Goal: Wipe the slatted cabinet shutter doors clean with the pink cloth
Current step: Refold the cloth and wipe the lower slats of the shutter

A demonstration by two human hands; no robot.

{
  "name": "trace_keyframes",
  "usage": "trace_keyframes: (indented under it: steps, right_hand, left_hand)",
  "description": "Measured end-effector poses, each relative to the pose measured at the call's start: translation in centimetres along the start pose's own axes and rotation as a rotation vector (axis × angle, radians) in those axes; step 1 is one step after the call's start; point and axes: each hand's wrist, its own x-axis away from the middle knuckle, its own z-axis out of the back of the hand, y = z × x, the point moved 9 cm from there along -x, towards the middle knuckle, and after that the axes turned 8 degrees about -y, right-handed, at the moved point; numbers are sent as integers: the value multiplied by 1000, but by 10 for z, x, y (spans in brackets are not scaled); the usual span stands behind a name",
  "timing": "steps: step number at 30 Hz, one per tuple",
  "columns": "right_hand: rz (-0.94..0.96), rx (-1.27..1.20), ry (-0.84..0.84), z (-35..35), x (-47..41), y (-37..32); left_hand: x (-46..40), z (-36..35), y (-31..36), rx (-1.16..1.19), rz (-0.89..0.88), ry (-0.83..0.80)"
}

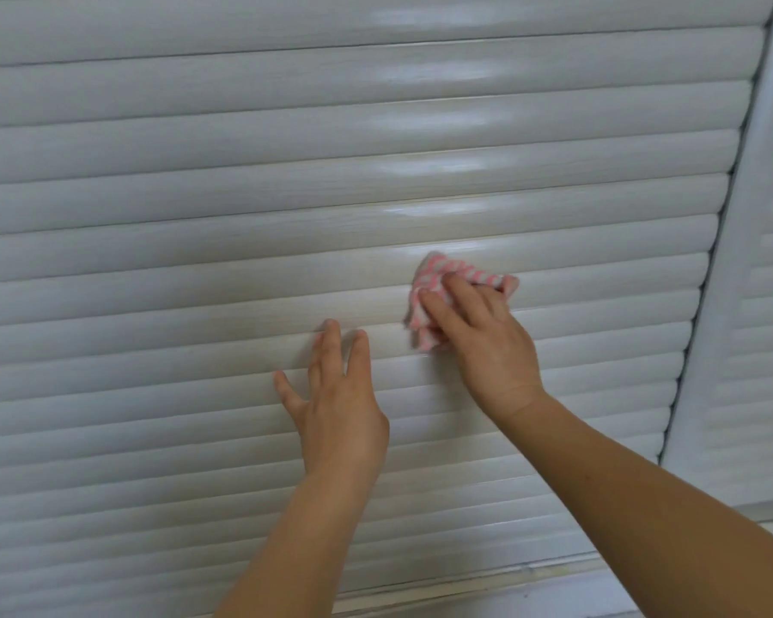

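Hands: our right hand (487, 345) presses the pink cloth (442, 296) mid-frame; left hand (335, 394) flat, fingers spread, on the shutter door (152, 216).
Progress: we judge it mid-wipe; second door (764, 305) at right edge untouched.

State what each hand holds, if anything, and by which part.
The right hand grips the bunched pink-and-white striped cloth around its middle. The left hand holds nothing; its fingers rest on the white slatted shutter door.
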Motion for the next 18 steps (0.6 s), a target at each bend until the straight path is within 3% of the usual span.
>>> trace_keyframes:
  steps: [9, 11, 18]
  right_hand:
    - [-751, -159, 145, 11, 61, 127]
    - [-845, -184, 186, 14, 68, 135]
    - [-405, -105, 150, 3, 22, 45]
  left_hand:
    - [0, -12, -4, -21, 11, -60]
    - [2, -13, -4, 6, 18, -55]
    - [8, -5, -17, 141, 51, 20]
